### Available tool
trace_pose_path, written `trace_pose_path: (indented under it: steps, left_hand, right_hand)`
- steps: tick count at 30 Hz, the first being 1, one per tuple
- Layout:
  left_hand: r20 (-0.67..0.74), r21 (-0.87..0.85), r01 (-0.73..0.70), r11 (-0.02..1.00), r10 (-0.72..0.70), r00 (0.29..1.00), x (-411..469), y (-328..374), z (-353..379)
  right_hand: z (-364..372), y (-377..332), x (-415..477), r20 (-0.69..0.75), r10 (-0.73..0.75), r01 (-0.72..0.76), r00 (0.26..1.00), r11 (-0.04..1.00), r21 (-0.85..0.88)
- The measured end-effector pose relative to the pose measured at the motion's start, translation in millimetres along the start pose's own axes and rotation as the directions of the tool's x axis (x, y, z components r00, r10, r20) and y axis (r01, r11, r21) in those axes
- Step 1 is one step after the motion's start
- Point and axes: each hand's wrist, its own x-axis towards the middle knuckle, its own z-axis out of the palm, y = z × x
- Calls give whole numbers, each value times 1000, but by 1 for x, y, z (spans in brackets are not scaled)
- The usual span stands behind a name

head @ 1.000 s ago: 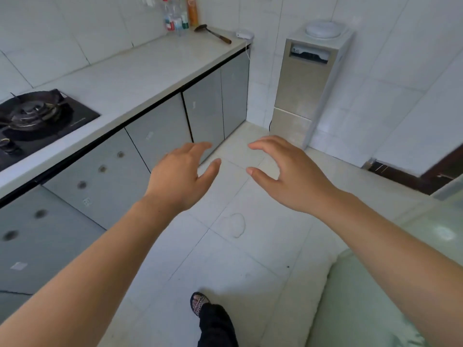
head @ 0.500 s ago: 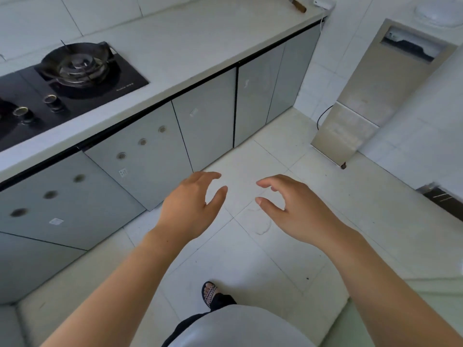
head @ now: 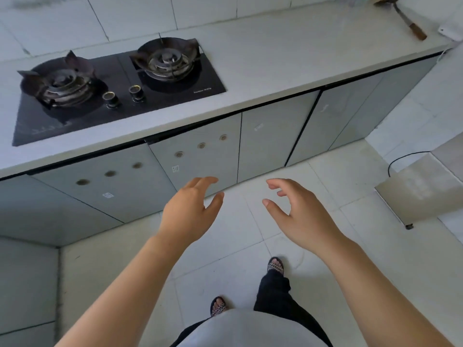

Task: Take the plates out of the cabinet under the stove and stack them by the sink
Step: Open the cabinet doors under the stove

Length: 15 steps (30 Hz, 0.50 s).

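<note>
With the left grip (head: 190,209) and the right grip (head: 300,216) both empty, fingers loosely spread, short of the shut cabinet door (head: 200,159) under the stove (head: 112,91) — plates unseen, presumably behind it — the likely fault is opening the wrong door or fumbling its handleless edge.

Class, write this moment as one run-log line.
left hand: open, empty | right hand: open, empty | cabinet doors under stove: closed | plates: not visible
</note>
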Motion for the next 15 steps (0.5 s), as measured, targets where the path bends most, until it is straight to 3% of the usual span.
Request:
trace_pose_path:
  steps: [5,15]
  left_hand:
    - [-76,20,143,989,-142,987,42,-6,-5]
    - [-204,-30,367,930,-365,908,132,10,-3]
  right_hand:
    - [1,4,81,110,-145,145,983,989,6]
    - [-8,12,229,357,-381,403,853,915,11]
